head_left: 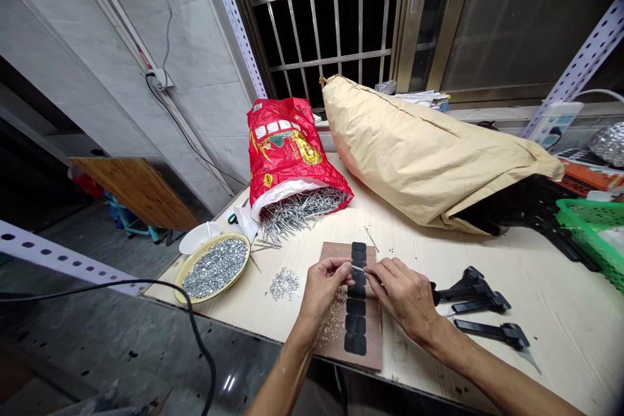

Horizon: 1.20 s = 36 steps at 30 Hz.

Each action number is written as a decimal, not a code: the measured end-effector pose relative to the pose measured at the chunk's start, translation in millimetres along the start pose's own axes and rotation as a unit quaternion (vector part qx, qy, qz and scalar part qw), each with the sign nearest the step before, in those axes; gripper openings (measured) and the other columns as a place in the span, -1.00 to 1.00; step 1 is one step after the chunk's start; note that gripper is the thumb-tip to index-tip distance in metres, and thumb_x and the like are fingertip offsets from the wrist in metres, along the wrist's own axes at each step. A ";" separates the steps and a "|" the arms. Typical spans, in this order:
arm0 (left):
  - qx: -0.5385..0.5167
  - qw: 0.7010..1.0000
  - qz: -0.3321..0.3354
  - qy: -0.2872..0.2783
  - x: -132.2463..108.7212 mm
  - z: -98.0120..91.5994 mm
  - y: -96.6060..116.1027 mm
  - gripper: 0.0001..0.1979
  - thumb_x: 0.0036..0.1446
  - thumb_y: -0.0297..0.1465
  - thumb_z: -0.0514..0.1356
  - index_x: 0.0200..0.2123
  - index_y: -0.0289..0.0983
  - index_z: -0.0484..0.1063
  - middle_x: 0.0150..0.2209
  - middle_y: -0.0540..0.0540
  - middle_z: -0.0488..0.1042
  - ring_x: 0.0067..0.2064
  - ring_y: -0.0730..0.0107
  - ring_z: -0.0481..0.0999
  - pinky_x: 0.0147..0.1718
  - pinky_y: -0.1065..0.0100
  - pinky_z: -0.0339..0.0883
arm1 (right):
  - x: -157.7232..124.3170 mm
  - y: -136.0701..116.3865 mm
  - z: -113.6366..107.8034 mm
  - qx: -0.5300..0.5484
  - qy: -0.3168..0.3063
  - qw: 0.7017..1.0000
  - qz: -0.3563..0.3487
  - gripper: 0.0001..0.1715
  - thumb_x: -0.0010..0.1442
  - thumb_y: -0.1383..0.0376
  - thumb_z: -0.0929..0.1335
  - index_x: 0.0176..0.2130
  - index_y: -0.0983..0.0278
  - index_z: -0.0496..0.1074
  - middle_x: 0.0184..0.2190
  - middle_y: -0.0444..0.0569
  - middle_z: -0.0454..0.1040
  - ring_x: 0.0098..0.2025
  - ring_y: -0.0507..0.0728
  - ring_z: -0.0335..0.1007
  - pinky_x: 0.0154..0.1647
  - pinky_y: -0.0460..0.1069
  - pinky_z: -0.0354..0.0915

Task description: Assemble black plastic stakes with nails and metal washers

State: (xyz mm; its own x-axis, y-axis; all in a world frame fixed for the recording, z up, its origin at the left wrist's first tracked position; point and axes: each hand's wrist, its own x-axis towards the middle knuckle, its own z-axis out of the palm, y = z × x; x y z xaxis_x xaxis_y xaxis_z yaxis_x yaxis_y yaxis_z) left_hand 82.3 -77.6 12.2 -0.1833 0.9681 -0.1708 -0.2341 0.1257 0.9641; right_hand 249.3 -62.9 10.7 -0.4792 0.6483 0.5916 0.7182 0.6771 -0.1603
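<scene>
My left hand (pixel 327 281) and my right hand (pixel 400 291) meet above a brown board (pixel 336 344). Between their pinched fingertips runs a thin silver metal pin (pixel 357 268); the fingers hide both of its ends. A column of black rounded pads (pixel 355 324) lies along the board beneath the hands. Small pale crumbs are scattered on the board's left side. To the left is a small pile of shiny metal bits (pixel 285 284), too small to name exactly. Several black plastic pieces (pixel 492 331) lie right of my right hand, some with a thin metal part sticking out.
A yellow bowl (pixel 181 281) of small metal pieces stands at the table's left edge. Behind, a red bag (pixel 285 143) spills metal pins (pixel 297 211). A large brown paper bag (pixel 414 149) holds black parts. A green basket (pixel 585 211) sits far right. A black cable (pixel 197 325) hangs front left.
</scene>
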 end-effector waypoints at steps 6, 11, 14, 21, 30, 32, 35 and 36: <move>0.003 1.000 0.013 -0.009 1.5 -3.6 -3.9 -0.73 -0.14 -0.27 0.35 -0.44 -0.38 0.48 -0.57 0.02 0.41 -0.56 0.54 0.38 -0.52 0.48 0.29 | 2.2 -2.6 4.4 -0.038 0.010 0.999 -0.015 -0.79 0.29 0.33 0.21 -0.31 0.25 0.40 -0.42 -0.06 0.43 -0.35 0.07 0.28 -0.35 -0.03 0.07; 0.049 0.999 0.022 -0.005 0.7 -6.6 -2.7 -0.73 -0.13 -0.24 0.33 -0.50 -0.35 0.46 -0.60 0.04 0.39 -0.55 0.51 0.37 -0.51 0.46 0.28 | 1.3 -0.1 9.5 -0.052 -0.004 0.998 -0.048 -0.78 0.30 0.31 0.21 -0.29 0.24 0.41 -0.46 -0.08 0.41 -0.37 0.07 0.24 -0.36 -0.02 0.04; 0.062 0.998 0.019 -0.002 0.4 -8.0 -2.2 -0.73 -0.12 -0.24 0.33 -0.48 -0.36 0.47 -0.58 0.01 0.42 -0.54 0.49 0.39 -0.49 0.46 0.28 | 0.1 1.7 12.9 -0.047 -0.011 0.998 -0.052 -0.79 0.30 0.30 0.21 -0.27 0.23 0.42 -0.45 -0.08 0.42 -0.36 0.07 0.25 -0.36 -0.02 0.04; 0.031 0.999 0.020 0.004 1.0 -10.8 -6.8 -0.72 -0.13 -0.24 0.33 -0.43 -0.35 0.47 -0.56 0.02 0.42 -0.55 0.50 0.39 -0.49 0.45 0.28 | 0.5 1.0 16.3 0.057 -0.047 0.997 -0.005 -0.78 0.31 0.29 0.19 -0.23 0.21 0.40 -0.39 -0.09 0.45 -0.33 0.06 0.33 -0.34 -0.05 0.11; 0.042 0.999 0.015 0.006 1.1 -12.9 -9.8 -0.68 -0.17 -0.19 0.34 -0.53 -0.35 0.43 -0.61 0.04 0.37 -0.59 0.53 0.31 -0.55 0.47 0.21 | -0.1 0.1 21.8 0.057 -0.021 0.998 0.009 -0.78 0.28 0.28 0.21 -0.30 0.22 0.42 -0.39 -0.07 0.43 -0.31 0.07 0.34 -0.31 -0.05 0.14; 0.031 0.999 0.009 0.003 1.9 -13.6 -11.5 -0.68 -0.17 -0.20 0.35 -0.52 -0.36 0.43 -0.60 0.04 0.36 -0.59 0.54 0.31 -0.56 0.47 0.21 | -0.6 -0.8 22.3 0.046 -0.024 0.999 0.007 -0.78 0.29 0.28 0.21 -0.29 0.22 0.41 -0.40 -0.08 0.43 -0.34 0.06 0.33 -0.32 -0.06 0.13; 0.020 1.000 0.000 -0.005 2.3 -13.8 -12.7 -0.68 -0.17 -0.21 0.35 -0.52 -0.37 0.43 -0.58 0.03 0.37 -0.59 0.55 0.31 -0.55 0.48 0.20 | -1.7 -2.0 23.4 0.067 -0.048 0.996 0.017 -0.79 0.30 0.27 0.20 -0.26 0.23 0.39 -0.39 -0.10 0.43 -0.37 0.03 0.33 -0.36 -0.08 0.12; 0.019 1.000 -0.005 -0.009 2.2 -13.7 -12.8 -0.68 -0.17 -0.20 0.35 -0.52 -0.36 0.43 -0.58 0.03 0.37 -0.59 0.55 0.31 -0.55 0.48 0.21 | -2.1 -2.3 24.0 0.066 -0.049 0.997 0.015 -0.79 0.30 0.27 0.20 -0.26 0.24 0.39 -0.39 -0.10 0.43 -0.37 0.03 0.33 -0.37 -0.08 0.12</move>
State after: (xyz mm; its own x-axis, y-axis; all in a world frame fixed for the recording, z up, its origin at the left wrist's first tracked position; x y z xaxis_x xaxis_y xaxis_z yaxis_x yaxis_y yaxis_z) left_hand 71.9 -79.9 -3.3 -0.1638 0.9706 -0.1765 -0.1989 0.1428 0.9696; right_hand 236.6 -57.5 -9.1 -0.5107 0.6955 0.5055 0.6637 0.6926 -0.2824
